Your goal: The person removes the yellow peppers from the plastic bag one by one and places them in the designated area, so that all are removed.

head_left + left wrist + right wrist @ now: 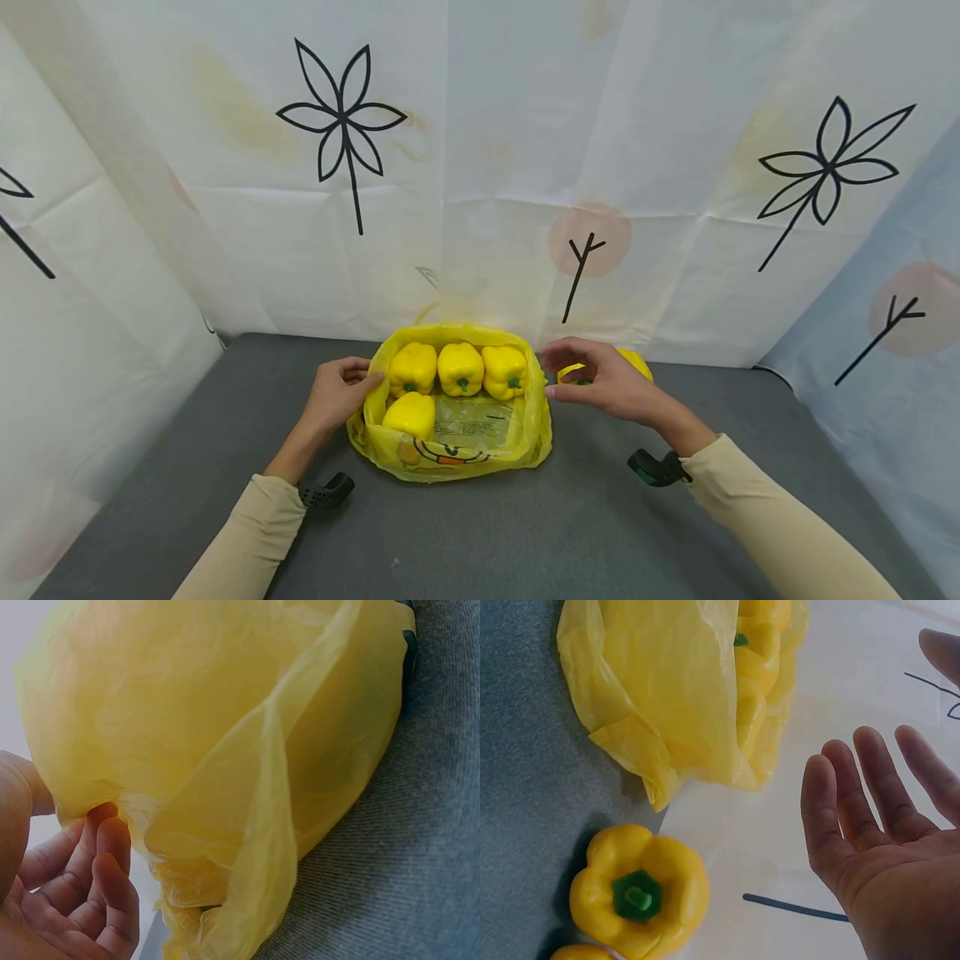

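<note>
From my station, I judge the step in hand to be holding the yellow bag [517, 457] by its side while reaching for the peppers outside it. The bag sits on the grey counter [480, 533] with its mouth facing up. Four yellow peppers [461, 369] rest inside: three in a row at the far side and one at the near left. A printed patch [472, 425] shows on the bag's floor, near and to the right, and that looks to me like the easiest spot to reach.

To do this well, I want a light, steady pull outward on the rim, since the thin film could crumple or tear. I would take a pepper round its broad body, come in from above and clear the rim before lowering.

My left grip [337, 392] is narrow, thumb and fingers pinching the film at the bag's left rim. My right grip [600, 383] is wide and holds nothing, its fingers straight and apart; the right wrist view shows it clear of the bag. In that view, one loose pepper [639, 892] lies near the bag's side, green stem in sight, with part of a second pepper [581, 952] just beside it.
</note>
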Action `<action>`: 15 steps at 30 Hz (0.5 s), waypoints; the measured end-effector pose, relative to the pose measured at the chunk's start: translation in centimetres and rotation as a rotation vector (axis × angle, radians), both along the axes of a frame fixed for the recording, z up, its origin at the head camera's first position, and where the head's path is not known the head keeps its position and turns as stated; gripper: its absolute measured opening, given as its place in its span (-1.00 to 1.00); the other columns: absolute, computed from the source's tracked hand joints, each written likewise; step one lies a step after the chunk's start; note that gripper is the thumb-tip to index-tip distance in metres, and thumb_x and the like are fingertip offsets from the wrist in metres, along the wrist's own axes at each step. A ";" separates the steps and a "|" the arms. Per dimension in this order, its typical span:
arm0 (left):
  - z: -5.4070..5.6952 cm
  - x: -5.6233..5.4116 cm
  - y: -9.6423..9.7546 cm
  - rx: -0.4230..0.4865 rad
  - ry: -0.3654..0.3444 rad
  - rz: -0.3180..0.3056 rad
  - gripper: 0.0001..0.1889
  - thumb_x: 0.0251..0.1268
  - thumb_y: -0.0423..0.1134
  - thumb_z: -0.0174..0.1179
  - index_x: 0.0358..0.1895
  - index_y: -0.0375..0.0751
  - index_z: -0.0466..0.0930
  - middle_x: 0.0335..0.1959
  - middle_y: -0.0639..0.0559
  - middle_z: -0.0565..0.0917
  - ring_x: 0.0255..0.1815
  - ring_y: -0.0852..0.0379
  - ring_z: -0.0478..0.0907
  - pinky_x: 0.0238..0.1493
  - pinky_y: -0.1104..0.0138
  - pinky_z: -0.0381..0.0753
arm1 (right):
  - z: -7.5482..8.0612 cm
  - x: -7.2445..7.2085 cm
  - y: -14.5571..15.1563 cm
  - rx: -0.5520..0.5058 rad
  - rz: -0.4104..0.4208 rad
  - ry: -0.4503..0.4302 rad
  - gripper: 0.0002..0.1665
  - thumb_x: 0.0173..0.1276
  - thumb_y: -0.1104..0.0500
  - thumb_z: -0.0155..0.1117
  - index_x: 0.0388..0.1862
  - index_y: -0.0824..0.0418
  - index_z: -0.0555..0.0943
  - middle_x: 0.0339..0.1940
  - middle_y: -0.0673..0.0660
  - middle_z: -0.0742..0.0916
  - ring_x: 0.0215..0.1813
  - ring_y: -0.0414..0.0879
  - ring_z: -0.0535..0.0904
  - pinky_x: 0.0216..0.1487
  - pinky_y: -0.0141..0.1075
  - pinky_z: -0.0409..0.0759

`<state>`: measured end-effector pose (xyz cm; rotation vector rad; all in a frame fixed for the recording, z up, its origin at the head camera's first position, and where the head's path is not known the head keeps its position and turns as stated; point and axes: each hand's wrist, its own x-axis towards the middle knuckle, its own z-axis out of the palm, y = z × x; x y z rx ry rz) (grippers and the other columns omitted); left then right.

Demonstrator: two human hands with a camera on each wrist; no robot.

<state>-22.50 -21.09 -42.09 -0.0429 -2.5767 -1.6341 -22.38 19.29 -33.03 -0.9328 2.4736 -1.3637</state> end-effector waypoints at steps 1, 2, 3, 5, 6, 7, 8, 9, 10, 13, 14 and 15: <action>0.0 0.0 0.0 0.001 0.000 -0.001 -0.62 0.49 -0.22 0.23 0.16 -0.47 0.59 -0.07 -0.27 0.68 -0.04 -0.14 0.66 -0.16 0.36 0.67 | 0.0 0.0 -0.1 -0.006 0.006 -0.004 -0.42 0.36 0.22 0.45 0.32 0.32 0.52 0.15 0.30 0.64 0.17 0.12 0.58 0.18 0.13 0.54; 0.0 0.0 0.0 0.001 0.002 -0.001 -0.63 0.49 -0.23 0.23 0.16 -0.47 0.59 -0.07 -0.27 0.68 -0.04 -0.13 0.66 -0.16 0.36 0.67 | 0.0 -0.1 -0.3 -0.010 0.013 -0.008 -0.41 0.35 0.23 0.45 0.32 0.32 0.51 0.17 0.33 0.63 0.18 0.16 0.57 0.18 0.16 0.53; 0.0 0.0 0.0 0.002 0.002 -0.001 -0.63 0.49 -0.23 0.23 0.16 -0.47 0.59 -0.07 -0.27 0.69 -0.05 -0.13 0.67 -0.17 0.36 0.67 | 0.0 -0.1 -0.4 -0.013 0.018 -0.010 -0.40 0.35 0.23 0.45 0.33 0.30 0.51 0.18 0.34 0.62 0.19 0.20 0.56 0.19 0.19 0.52; 0.0 0.0 -0.1 0.006 0.002 -0.003 -0.63 0.49 -0.23 0.23 0.16 -0.47 0.59 -0.08 -0.27 0.69 -0.06 -0.12 0.67 -0.18 0.37 0.67 | 0.0 -0.2 -0.7 -0.016 0.027 -0.015 -0.39 0.35 0.24 0.46 0.34 0.28 0.51 0.21 0.35 0.60 0.22 0.26 0.53 0.20 0.23 0.49; -0.1 0.0 -0.1 0.009 0.002 -0.004 -0.63 0.49 -0.23 0.23 0.16 -0.47 0.59 -0.08 -0.27 0.69 -0.06 -0.12 0.67 -0.18 0.37 0.67 | 0.1 -0.2 -0.9 -0.017 0.031 -0.017 -0.39 0.34 0.24 0.46 0.34 0.28 0.50 0.22 0.35 0.60 0.22 0.28 0.52 0.20 0.25 0.48; -0.1 0.0 -0.1 0.009 0.004 -0.006 -0.63 0.49 -0.23 0.23 0.16 -0.47 0.59 -0.08 -0.27 0.69 -0.06 -0.11 0.67 -0.18 0.37 0.67 | 0.1 -0.3 -1.0 -0.015 0.034 -0.016 -0.39 0.34 0.23 0.46 0.34 0.27 0.50 0.22 0.35 0.60 0.23 0.29 0.52 0.20 0.26 0.47; -0.1 0.0 -0.1 0.009 0.004 -0.007 -0.63 0.49 -0.23 0.23 0.16 -0.47 0.59 -0.08 -0.27 0.69 -0.06 -0.12 0.67 -0.18 0.37 0.67 | 0.1 -0.3 -1.1 -0.011 0.035 -0.014 -0.39 0.34 0.23 0.47 0.34 0.26 0.51 0.23 0.33 0.60 0.23 0.29 0.52 0.19 0.26 0.47; -0.1 0.0 -0.1 0.008 0.004 -0.007 -0.62 0.49 -0.23 0.23 0.16 -0.47 0.59 -0.08 -0.27 0.69 -0.06 -0.12 0.67 -0.17 0.37 0.67 | 0.2 -0.3 -1.3 -0.010 0.037 -0.013 -0.39 0.33 0.22 0.47 0.33 0.26 0.51 0.22 0.33 0.61 0.23 0.29 0.52 0.19 0.26 0.47; -0.1 0.0 -0.1 0.007 0.003 -0.007 -0.62 0.49 -0.22 0.23 0.16 -0.47 0.59 -0.08 -0.27 0.69 -0.05 -0.13 0.67 -0.17 0.37 0.67 | 0.2 -0.4 -1.4 -0.007 0.038 -0.013 -0.39 0.33 0.22 0.48 0.33 0.25 0.51 0.22 0.32 0.61 0.23 0.28 0.52 0.19 0.24 0.48; -0.2 -0.1 -0.1 0.001 0.004 -0.007 -0.61 0.49 -0.21 0.23 0.17 -0.47 0.58 -0.07 -0.27 0.69 -0.02 -0.14 0.66 -0.15 0.36 0.67 | 0.4 -0.5 -1.9 0.000 0.047 -0.009 -0.39 0.33 0.20 0.48 0.33 0.23 0.51 0.23 0.29 0.61 0.23 0.26 0.53 0.20 0.20 0.50; -0.2 -0.1 -0.1 0.001 0.003 -0.006 -0.61 0.49 -0.21 0.23 0.18 -0.47 0.58 -0.06 -0.28 0.69 -0.02 -0.15 0.66 -0.15 0.35 0.68 | 0.4 -0.5 -2.0 0.001 0.050 -0.009 -0.39 0.34 0.19 0.48 0.33 0.23 0.51 0.23 0.29 0.61 0.24 0.26 0.53 0.21 0.18 0.50; -0.2 -0.1 -0.1 0.000 0.002 -0.005 -0.61 0.49 -0.21 0.23 0.18 -0.47 0.58 -0.06 -0.28 0.69 -0.01 -0.15 0.66 -0.15 0.35 0.68 | 0.5 -0.6 -2.2 0.001 0.055 -0.010 -0.39 0.34 0.19 0.47 0.34 0.22 0.51 0.23 0.27 0.61 0.25 0.26 0.52 0.22 0.16 0.50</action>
